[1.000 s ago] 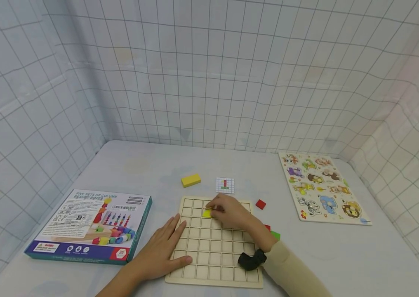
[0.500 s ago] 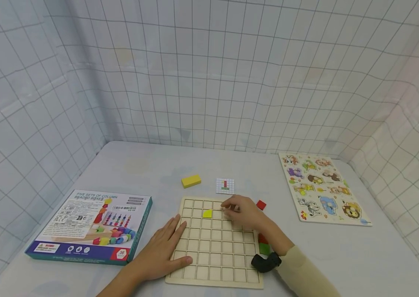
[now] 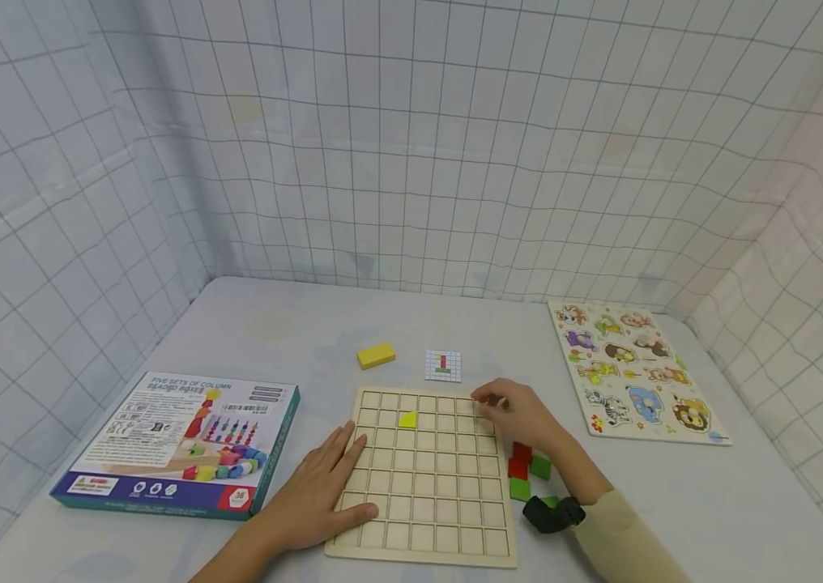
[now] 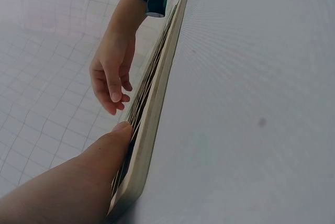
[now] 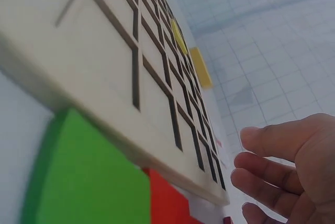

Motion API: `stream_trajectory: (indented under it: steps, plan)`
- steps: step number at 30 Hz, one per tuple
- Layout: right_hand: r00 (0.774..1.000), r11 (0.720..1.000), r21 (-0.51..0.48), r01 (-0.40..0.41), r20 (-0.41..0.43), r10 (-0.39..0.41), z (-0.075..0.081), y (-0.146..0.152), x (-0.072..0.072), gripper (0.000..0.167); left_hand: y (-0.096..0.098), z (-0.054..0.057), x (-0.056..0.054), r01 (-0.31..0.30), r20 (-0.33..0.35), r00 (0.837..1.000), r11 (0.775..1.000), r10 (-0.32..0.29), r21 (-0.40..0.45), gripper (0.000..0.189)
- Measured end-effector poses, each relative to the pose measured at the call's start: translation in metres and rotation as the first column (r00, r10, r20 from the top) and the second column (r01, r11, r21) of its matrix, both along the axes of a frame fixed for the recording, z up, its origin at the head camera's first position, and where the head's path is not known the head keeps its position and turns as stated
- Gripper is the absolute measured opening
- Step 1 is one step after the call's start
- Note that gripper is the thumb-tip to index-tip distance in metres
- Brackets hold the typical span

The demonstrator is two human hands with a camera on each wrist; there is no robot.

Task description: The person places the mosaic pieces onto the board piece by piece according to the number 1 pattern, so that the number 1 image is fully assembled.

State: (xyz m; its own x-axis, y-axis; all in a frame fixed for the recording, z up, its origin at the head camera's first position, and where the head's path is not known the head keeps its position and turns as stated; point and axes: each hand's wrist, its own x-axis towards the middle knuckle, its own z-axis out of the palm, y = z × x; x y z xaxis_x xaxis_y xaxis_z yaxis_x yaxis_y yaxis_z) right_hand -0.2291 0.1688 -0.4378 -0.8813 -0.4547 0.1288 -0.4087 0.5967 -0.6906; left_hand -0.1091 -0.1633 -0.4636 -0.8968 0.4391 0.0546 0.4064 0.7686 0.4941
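The left hand [image 3: 320,490] lies flat, fingers straight, on the left edge of the wooden grid board [image 3: 422,536], where one cell contains a yellow tile [image 3: 407,419]. Near the far right corner, the right hand [image 3: 521,413] has thumb and bent fingers apart; red tiles [image 3: 518,468] and green tiles [image 3: 520,489] lie beside the board.

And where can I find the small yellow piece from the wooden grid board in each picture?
Head: low in the middle, the yellow piece lies on the wooden grid board, in the second row from its far edge.
Left wrist: not visible; the board shows nearly edge-on.
Right wrist: upper middle, a thin yellow shape just left of the yellow block.
Shared landmark: the wooden grid board, in all three.
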Motion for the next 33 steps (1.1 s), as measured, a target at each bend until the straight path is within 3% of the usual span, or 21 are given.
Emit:
stream_trajectory:
  steps: [9,22,33]
  plan:
    - [0.993,0.994,-0.014,0.111,-0.026,-0.112,-0.006,0.027,-0.002,0.016,-0.001,-0.001,0.0,-0.002,0.01,1.0,1.0,0.002,-0.003,0.093]
    - [0.981,0.981,0.007,0.194,-0.024,-0.194,-0.012,0.048,-0.006,0.02,0.0,0.003,0.0,0.007,0.017,1.0,1.0,-0.007,0.007,0.091]
    - [0.984,0.982,0.05,0.18,-0.028,-0.178,-0.023,0.049,-0.011,0.03,0.001,0.003,0.0,0.003,0.026,1.0,1.0,-0.003,0.006,0.092]
